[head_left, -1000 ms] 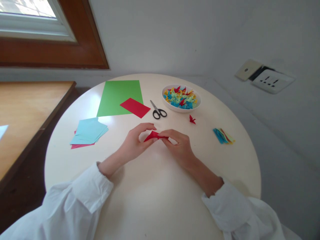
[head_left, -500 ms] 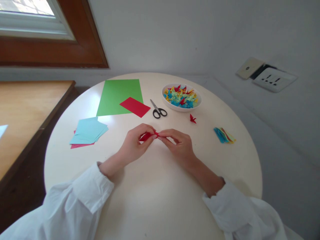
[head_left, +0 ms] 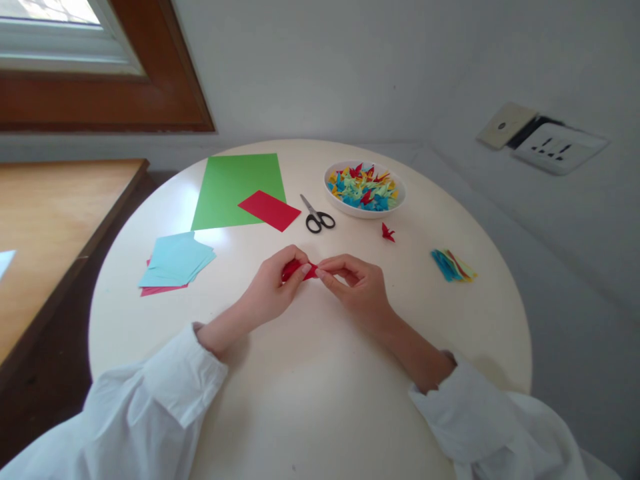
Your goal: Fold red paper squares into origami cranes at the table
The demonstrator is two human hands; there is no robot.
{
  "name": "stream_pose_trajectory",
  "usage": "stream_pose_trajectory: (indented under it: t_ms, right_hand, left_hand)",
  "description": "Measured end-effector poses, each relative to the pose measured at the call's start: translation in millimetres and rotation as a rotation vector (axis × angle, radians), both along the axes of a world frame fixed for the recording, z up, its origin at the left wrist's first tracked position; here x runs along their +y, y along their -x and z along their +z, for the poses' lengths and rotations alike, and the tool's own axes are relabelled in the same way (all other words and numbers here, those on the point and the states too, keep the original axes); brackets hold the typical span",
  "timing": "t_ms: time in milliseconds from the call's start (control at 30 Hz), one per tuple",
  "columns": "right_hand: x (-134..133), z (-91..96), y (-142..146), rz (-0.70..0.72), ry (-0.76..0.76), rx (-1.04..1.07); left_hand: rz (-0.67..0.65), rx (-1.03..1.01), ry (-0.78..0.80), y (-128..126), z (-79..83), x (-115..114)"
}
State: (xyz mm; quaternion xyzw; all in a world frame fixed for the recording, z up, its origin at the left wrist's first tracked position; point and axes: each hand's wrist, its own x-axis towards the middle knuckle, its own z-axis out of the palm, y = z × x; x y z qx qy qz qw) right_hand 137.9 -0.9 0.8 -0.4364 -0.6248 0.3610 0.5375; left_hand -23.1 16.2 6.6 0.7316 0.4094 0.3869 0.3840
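Note:
A small folded piece of red paper is pinched between my two hands above the middle of the round table. My left hand grips its left part, with the thumb in front. My right hand holds the right end between thumb and fingertips. The fingers cover much of the paper, so its folds are partly hidden. Beyond my right hand a red paper crane rests on the table. Scissors with black handles lie beyond the hands, blades pointing away.
A white bowl of colourful paper cranes stands at the back right. A red rectangle of paper overlaps a green sheet. Light-blue paper squares lie left; folded strips lie right on the white table.
The fingers have shifted slightly on the red paper, and more of it shows between the left thumb and the right fingertips. The view has tilted a little.

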Motion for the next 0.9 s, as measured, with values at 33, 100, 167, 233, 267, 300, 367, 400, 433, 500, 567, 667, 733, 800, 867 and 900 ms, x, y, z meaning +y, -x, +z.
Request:
stream_pose_trajectory:
  t_ms: [33,100,167,233,267,300,367,400,433,500,567,667,733,800,867,900]
  right_hand:
    - [-0.2,0.7,0.3,0.000,0.018,0.010]
    - [-0.7,2.4,0.9,0.004,0.058,0.025]
    - [-1.1,3.8,1.6,0.010,0.085,0.033]
    - [-1.3,4.8,2.1,0.009,0.090,0.038]
    - [-1.4,5.1,2.4,0.006,0.088,0.039]
    - [-1.6,5.4,2.6,0.002,0.086,0.039]
    - [-1.9,6.0,3.0,-0.002,0.092,0.035]
    - [-2.1,6.4,3.1,-0.002,0.096,0.032]
    - [-2.4,6.8,3.2,-0.002,0.102,0.030]
    - [-2.9,7.5,3.3,0.001,0.111,0.027]
    - [-3.4,7.8,3.4,0.005,0.116,0.027]
    - [-3.5,7.4,3.4,0.005,0.116,0.023]
    - [-3.5,6.9,3.5,-0.004,0.113,0.020]
    - [-3.4,6.5,3.7,-0.013,0.115,0.020]
    - [-3.3,6.4,4.0,-0.015,0.122,0.021]
    - [-3.3,6.4,4.1,-0.013,0.125,0.023]
  left_hand:
    - [0.015,0.006,0.000,-0.1,0.8,-0.1]
    - [0.034,0.013,0.008,-0.3,2.5,-0.6]
    - [0.036,0.010,0.019,-0.6,3.5,-1.3]
    - [0.033,0.009,0.020,-0.9,4.0,-2.0]
    - [0.032,0.011,0.018,-1.0,4.1,-2.3]
    - [0.032,0.013,0.014,-1.1,4.1,-2.5]
    - [0.030,0.020,0.006,-1.4,4.3,-2.7]
    - [0.029,0.022,0.001,-1.5,4.4,-2.8]
    - [0.027,0.023,-0.006,-1.7,4.5,-2.9]
    - [0.021,0.024,-0.024,-2.1,4.9,-3.1]
    - [0.017,0.027,-0.036,-2.5,5.2,-3.3]
    - [0.019,0.035,-0.034,-2.7,5.5,-3.6]
    - [0.019,0.037,-0.035,-2.6,5.6,-3.8]
    - [0.017,0.040,-0.038,-2.3,5.5,-3.9]
    - [0.017,0.043,-0.039,-2.2,5.1,-3.8]
    - [0.015,0.044,-0.039,-2.1,4.8,-3.7]
